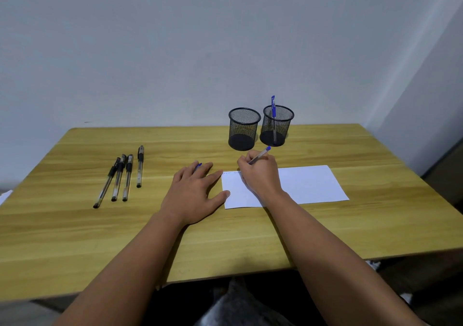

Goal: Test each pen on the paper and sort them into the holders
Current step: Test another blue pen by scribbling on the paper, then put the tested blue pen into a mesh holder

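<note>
My right hand (259, 173) grips a blue pen (261, 154) in a writing hold, its tip hidden by the hand at the top left corner of the white paper (308, 184). Faint marks show on the paper there. My left hand (194, 193) lies flat beside the paper's left edge, thumb touching it; a small blue piece, maybe a pen cap (198, 166), pokes out between its fingers. Two black mesh holders stand behind the paper: the left holder (243, 129) is empty, the right holder (276, 125) contains one blue pen (273, 108). Several black pens (122, 175) lie in a row at the left.
The wooden table (100, 238) stands against a pale wall. A white sheet corner (3, 196) shows at the far left edge. Dark floor and clothing show below the table's front edge.
</note>
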A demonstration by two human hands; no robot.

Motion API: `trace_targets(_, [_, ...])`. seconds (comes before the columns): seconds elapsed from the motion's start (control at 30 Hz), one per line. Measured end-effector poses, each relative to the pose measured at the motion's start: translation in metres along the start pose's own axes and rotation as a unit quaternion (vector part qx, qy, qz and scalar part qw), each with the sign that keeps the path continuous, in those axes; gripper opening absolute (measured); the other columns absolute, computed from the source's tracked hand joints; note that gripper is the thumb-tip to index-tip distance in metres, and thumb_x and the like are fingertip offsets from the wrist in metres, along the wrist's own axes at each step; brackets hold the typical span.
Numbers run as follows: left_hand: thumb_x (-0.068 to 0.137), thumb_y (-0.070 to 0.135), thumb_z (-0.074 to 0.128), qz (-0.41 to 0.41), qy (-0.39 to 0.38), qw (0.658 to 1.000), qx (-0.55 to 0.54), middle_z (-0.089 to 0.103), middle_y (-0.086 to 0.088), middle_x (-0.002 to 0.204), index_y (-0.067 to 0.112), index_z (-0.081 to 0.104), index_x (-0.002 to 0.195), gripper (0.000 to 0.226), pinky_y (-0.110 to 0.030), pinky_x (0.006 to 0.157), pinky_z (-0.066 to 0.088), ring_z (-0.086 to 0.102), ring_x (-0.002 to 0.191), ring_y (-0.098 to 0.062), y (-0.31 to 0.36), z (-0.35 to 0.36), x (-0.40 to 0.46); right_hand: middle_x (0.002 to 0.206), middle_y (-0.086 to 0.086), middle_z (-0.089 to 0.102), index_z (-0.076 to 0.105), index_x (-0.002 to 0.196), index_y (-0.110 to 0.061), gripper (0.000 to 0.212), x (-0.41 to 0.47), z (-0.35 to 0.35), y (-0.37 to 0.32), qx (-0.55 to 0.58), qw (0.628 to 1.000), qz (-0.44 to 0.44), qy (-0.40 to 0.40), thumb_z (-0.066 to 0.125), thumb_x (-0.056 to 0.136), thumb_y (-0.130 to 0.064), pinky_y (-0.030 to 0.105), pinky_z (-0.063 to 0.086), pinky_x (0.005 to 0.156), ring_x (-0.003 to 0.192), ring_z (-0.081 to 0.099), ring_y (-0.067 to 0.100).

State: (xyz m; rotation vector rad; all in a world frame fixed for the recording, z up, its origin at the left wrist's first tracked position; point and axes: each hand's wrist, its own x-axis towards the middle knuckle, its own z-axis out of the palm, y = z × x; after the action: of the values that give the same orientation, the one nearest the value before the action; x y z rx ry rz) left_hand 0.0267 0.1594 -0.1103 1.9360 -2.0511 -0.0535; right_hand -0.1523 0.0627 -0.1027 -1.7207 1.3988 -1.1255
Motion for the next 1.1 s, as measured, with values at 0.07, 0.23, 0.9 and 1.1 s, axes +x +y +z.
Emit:
trace_targets(0.07, [0.087,0.079,0.031,0.0,-0.002,1.0,0.0,0.032,0.009,0.164,0.044,0.042,0.15,0.073,-0.045,0.124,0.016,0.016,0.155,-0.021,0.0,0.0,0.0,0.054,0.009,0.046,0.047,0.06,-0.015,0.039,0.0,-0.001,0.0,-0.006,1.0,-0.006,0.003,0.064,0.095,-0.017,0.037,0.044,0.052,0.053,0.047,0.029])
trace_targets(0.23, [0.086,0.079,0.029,0.001,-0.003,1.0,0.003,0.032,0.009,0.164,0.044,0.041,0.15,0.074,-0.045,0.123,0.017,0.017,0.155,-0.022,0.0,-0.001,0.0,0.054,0.002,0.041,0.043,0.061,-0.015,0.042,-0.002,-0.001,-0.001,-0.009,1.0,-0.012,0.009,0.063,0.098,-0.014,0.033,0.037,0.052,0.054,0.042,0.018])
trace_targets(0.9, [0.089,0.076,0.036,-0.003,-0.006,1.0,-0.008,0.029,0.011,0.165,0.044,0.04,0.151,0.07,-0.043,0.124,0.015,0.014,0.155,-0.02,0.001,-0.002,-0.002,0.054,0.005,0.051,0.046,0.065,-0.012,0.037,0.008,-0.007,-0.004,0.183,0.973,0.132,0.043,0.063,0.098,-0.01,0.034,0.047,0.057,0.052,0.055,0.018])
trace_targets(1.1, [0.088,0.075,0.036,-0.009,-0.006,1.0,-0.017,0.029,0.014,0.164,0.046,0.04,0.15,0.069,-0.04,0.123,0.013,0.014,0.155,-0.017,0.003,-0.007,-0.001,0.056,0.007,0.057,0.058,0.072,-0.008,0.034,0.015,-0.017,-0.022,0.233,0.954,0.183,-0.05,0.071,0.102,-0.016,0.024,0.04,0.043,0.045,0.052,0.014])
